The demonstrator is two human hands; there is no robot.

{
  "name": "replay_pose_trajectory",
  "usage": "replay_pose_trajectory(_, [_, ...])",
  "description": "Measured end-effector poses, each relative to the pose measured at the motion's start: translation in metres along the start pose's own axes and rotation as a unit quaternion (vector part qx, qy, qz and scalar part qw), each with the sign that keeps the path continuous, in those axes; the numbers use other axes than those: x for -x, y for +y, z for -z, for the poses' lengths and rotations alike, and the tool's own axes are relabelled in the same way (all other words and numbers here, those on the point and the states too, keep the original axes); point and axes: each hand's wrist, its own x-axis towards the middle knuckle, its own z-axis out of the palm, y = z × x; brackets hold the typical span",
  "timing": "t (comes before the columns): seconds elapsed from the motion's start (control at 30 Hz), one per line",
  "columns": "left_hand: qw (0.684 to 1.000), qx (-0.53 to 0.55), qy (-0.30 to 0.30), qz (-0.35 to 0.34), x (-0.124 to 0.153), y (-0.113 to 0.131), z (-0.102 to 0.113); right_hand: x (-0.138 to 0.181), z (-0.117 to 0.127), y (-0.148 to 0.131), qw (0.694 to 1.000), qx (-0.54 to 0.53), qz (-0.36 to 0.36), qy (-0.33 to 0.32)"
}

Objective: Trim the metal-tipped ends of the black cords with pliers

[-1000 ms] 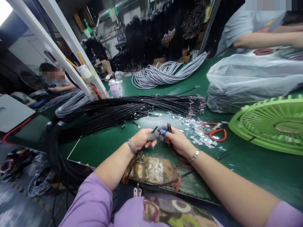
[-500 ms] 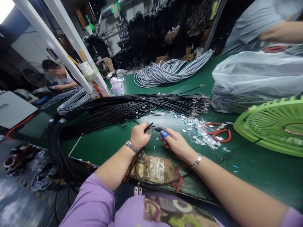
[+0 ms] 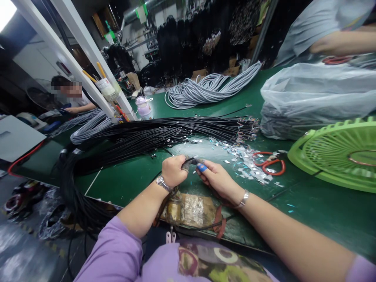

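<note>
One bottle; right of it, one grey coil, one bag, one green fan, one pair of scissors; in front of it, the wearer's two hands; one co-worker left of it, one right.

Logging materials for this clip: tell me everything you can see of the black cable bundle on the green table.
The black cable bundle is many thin, smooth, plastic-looking strands laid roughly parallel across the green table. At the right, its splayed ends bare thin coloured wires; nearer strands stop shorter, with whitish tips. At the left it bends and hangs over the table's near edge. Pale scraps lie beside its right end.
</note>
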Motion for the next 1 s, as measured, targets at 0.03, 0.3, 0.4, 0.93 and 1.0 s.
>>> replay_pose_trajectory(0.03, [1.000, -0.001, -0.002, -0.001, 0.000, 0.000, 0.000, 0.000, 0.000, 0.000, 1.000, 0.000, -0.002, -0.002])
replay_pose_trajectory(0.3, [0.999, 0.031, -0.004, 0.008, -0.001, -0.001, 0.000, -0.002, 0.000, 0.002, 1.000, -0.023, -0.016, -0.002])
replay_pose_trajectory(0.4, [0.997, 0.077, 0.012, 0.023, -0.002, 0.000, 0.000, -0.002, 0.001, 0.002, 1.000, -0.011, 0.011, 0.007])
replay_pose_trajectory(0.93, [0.832, 0.479, -0.168, 0.226, -0.014, 0.001, 0.007, -0.004, 0.009, 0.004, 0.990, 0.100, 0.095, -0.002])
replay_pose_trajectory(1.0, [0.817, 0.493, -0.185, 0.234, -0.015, 0.001, 0.008, -0.005, 0.010, 0.004, 0.987, 0.117, 0.110, 0.000])
